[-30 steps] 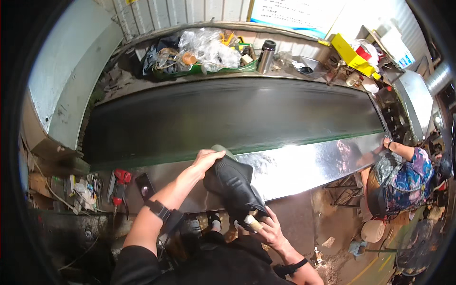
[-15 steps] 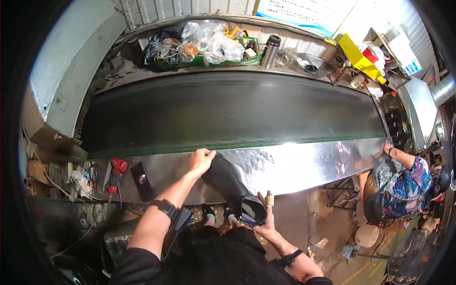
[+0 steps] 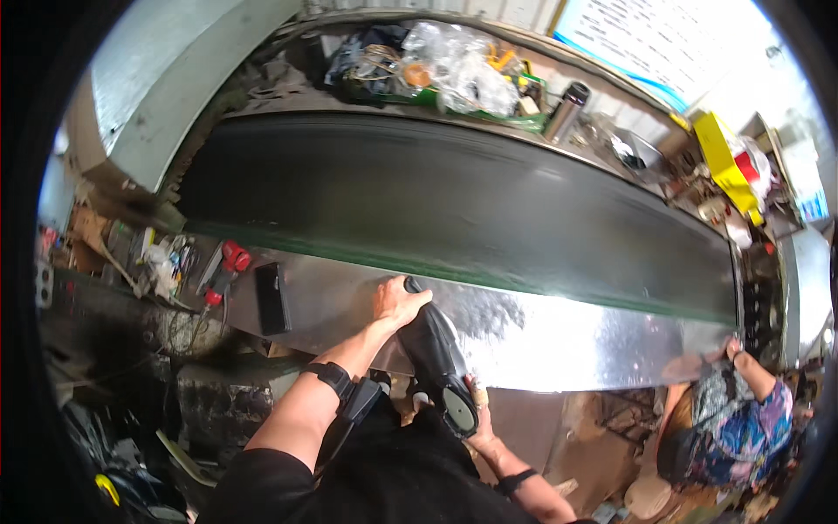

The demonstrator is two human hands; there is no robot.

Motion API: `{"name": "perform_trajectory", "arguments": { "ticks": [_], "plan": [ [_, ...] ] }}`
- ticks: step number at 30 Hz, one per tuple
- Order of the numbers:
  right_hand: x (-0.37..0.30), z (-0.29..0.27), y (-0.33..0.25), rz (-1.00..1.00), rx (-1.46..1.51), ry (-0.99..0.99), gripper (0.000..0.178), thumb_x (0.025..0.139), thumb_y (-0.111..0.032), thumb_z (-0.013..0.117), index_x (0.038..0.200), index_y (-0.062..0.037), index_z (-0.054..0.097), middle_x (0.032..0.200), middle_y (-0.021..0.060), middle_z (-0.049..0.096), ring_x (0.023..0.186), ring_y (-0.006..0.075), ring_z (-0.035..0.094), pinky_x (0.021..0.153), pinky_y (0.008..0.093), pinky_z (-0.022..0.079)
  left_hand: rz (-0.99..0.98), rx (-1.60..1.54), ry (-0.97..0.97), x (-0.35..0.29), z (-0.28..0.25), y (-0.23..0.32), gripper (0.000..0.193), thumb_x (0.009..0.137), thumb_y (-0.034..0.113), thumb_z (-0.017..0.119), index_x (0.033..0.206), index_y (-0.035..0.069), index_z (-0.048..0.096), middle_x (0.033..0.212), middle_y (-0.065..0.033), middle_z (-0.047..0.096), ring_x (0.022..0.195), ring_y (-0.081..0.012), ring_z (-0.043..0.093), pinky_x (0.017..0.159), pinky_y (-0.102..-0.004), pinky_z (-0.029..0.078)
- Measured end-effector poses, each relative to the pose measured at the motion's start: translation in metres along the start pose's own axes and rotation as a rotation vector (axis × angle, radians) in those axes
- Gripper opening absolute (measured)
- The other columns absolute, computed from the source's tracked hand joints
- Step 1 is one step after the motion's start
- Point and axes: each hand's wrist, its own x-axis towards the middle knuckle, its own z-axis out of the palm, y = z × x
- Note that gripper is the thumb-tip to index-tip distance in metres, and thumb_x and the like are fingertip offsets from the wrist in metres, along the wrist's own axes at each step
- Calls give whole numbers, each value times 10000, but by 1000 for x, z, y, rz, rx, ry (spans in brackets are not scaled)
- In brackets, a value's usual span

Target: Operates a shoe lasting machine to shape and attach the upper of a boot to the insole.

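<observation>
Tilted over the near edge of the metal worktop (image 3: 559,349) is a black boot (image 3: 434,348), glossy and leather-like. Its lower end shows a pale oval face with a small dark hole. My left hand (image 3: 400,302) grips the narrow upper end, fingers wrapped round it. At the lower end, my right hand (image 3: 482,426) holds the boot from its right side; most of its fingers are behind the boot. One finger of that hand wears a yellowish cover (image 3: 478,392).
A dark conveyor belt (image 3: 471,210) runs behind the worktop. Left lie a black phone (image 3: 272,299) and a red-and-black power tool (image 3: 229,266). Plastic bags (image 3: 463,65), a steel flask (image 3: 567,112) and a yellow box (image 3: 726,162) line the back. Another person (image 3: 742,428) sits at the right.
The boot has turned so its oval end faces me more. Both hands have kept hold of it. My view has swung, and the worktop and belt now slant down to the right.
</observation>
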Motion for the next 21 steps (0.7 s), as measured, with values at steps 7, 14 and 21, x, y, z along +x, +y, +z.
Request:
{"name": "perform_trajectory", "arguments": {
  "ticks": [7,14,21],
  "plan": [
    [5,-24,-77,-33,156,-331,1383,634,-377,933,1549,3,-32,1521,244,282,1435,346,270,1179,430,199,-189,-305,-32,-15,-58,-25,387,644,371,713,793,16,677,766,-152,683,730,-270,657,702,-397,510],
    [105,27,-165,639,432,-535,873,989,-259,594,1573,-91,-34,1515,202,355,1377,271,369,1152,376,262,-150,-520,246,-106,-155,-74,356,678,341,746,802,14,680,723,-85,667,693,-172,626,670,-352,502],
    [77,152,-230,25,295,-619,544,997,-128,581,1491,-26,377,1058,33,620,862,75,541,774,208,455,-140,-539,797,-226,-266,-151,416,762,357,678,978,2,672,898,-142,717,881,-267,682,805,-368,503]
  ]
}}
